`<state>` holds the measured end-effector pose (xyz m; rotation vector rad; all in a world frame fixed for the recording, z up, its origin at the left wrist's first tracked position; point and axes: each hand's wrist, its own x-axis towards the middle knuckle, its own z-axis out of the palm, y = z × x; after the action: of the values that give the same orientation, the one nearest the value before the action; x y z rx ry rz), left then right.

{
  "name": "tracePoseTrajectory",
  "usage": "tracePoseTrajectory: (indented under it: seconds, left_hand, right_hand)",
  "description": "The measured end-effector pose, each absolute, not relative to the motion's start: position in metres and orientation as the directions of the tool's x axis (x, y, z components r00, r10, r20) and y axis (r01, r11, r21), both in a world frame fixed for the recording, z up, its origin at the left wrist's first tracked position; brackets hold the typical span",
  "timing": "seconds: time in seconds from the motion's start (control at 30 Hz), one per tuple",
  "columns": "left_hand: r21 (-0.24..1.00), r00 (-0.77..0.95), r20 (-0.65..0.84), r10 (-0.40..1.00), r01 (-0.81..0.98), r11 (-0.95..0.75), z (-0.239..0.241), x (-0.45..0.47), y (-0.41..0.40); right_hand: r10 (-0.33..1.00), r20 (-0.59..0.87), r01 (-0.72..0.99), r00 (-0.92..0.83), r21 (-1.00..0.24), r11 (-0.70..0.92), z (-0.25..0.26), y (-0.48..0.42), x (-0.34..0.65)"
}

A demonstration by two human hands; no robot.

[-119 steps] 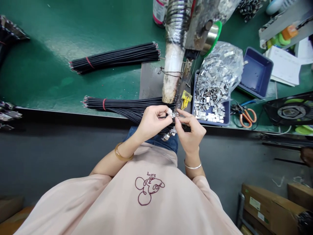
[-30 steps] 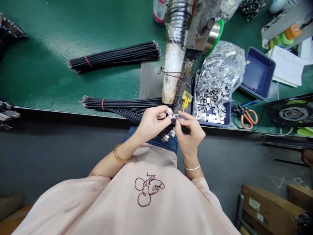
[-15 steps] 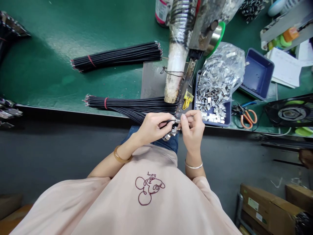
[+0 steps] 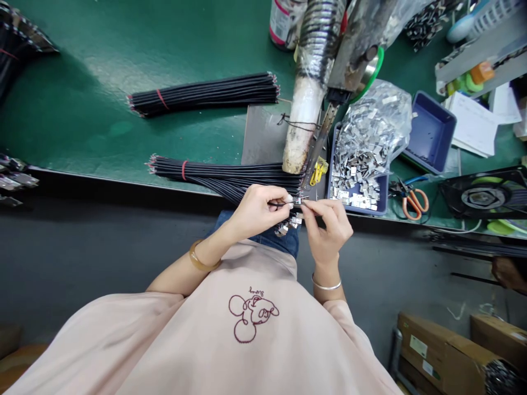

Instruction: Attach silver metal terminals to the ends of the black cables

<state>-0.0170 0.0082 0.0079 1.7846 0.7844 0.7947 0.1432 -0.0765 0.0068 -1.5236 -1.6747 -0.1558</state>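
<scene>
At the bench's front edge, my left hand is closed in a pinch on a thin black cable. At the cable's tip sits a small silvery metal connector. My right hand is closed too, thumb and forefinger pinched at that connector's right end. Fingertips partly cover the connector. Just below the fingers hang several cable ends with metal connectors. Behind my left hand lies a bundle of black cables with a red tie, its right end fanned towards me.
A taped hose and a metal bar reach down close above my hands. To the right stand a blue tray of metal shells, an orange-handled cutter and a fan. Another cable bundle lies farther back.
My right hand has shifted slightly right and down, its fingers more stretched along the connector. My left hand keeps its pinch on the cable. The whole view has shifted a little.
</scene>
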Motion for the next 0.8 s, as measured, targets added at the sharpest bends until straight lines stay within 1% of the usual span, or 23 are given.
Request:
tracePoseTrajectory:
  seconds: [0.13,0.2,0.33,0.37,0.43,0.5,0.57,0.63,0.67,0.7,0.8]
  left_hand:
    - [0.927,0.584,0.182,0.791,0.167,-0.337,0.006,-0.017,0.007]
    - [0.938,0.599,0.158,0.785,0.158,-0.309,0.007,-0.017,0.008]
    - [0.979,0.66,0.066,0.748,0.1,-0.175,0.012,-0.019,0.01]
    - [0.984,0.67,0.055,0.741,0.089,-0.153,0.013,-0.019,0.011]
    - [0.988,0.674,0.048,0.737,0.077,-0.135,0.014,-0.019,0.013]
    - [0.988,0.669,0.048,0.742,0.076,-0.132,0.014,-0.018,0.014]
    - [0.989,0.663,0.049,0.747,0.074,-0.13,0.013,-0.017,0.014]
    - [0.99,0.659,0.045,0.751,0.072,-0.122,0.013,-0.016,0.014]
    - [0.99,0.658,0.041,0.752,0.072,-0.117,0.013,-0.016,0.014]
    - [0.991,0.658,0.036,0.752,0.073,-0.111,0.013,-0.016,0.014]
    - [0.993,0.657,0.021,0.754,0.073,-0.091,0.014,-0.016,0.014]
  right_hand:
    - [0.807,0.585,0.855,0.072,-0.453,0.252,0.005,-0.075,0.135]
    - [0.836,0.539,0.828,0.109,-0.514,0.224,0.004,-0.073,0.134]
    - [0.891,0.435,0.715,0.131,-0.664,0.219,0.004,-0.074,0.139]
    - [0.894,0.419,0.687,0.158,-0.697,0.206,0.004,-0.075,0.141]
    - [0.877,0.394,0.639,0.274,-0.757,0.141,0.003,-0.08,0.144]
    - [0.795,0.437,0.621,0.421,-0.778,0.099,0.003,-0.084,0.145]
    - [0.648,0.552,0.624,0.525,-0.767,0.148,0.003,-0.086,0.145]
    - [0.541,0.627,0.626,0.561,-0.749,0.218,0.004,-0.086,0.144]
    - [0.533,0.63,0.621,0.565,-0.75,0.228,0.004,-0.086,0.143]
    - [0.553,0.621,0.622,0.556,-0.752,0.218,0.004,-0.085,0.142]
    - [0.671,0.587,0.683,0.454,-0.713,0.162,0.001,-0.083,0.14]
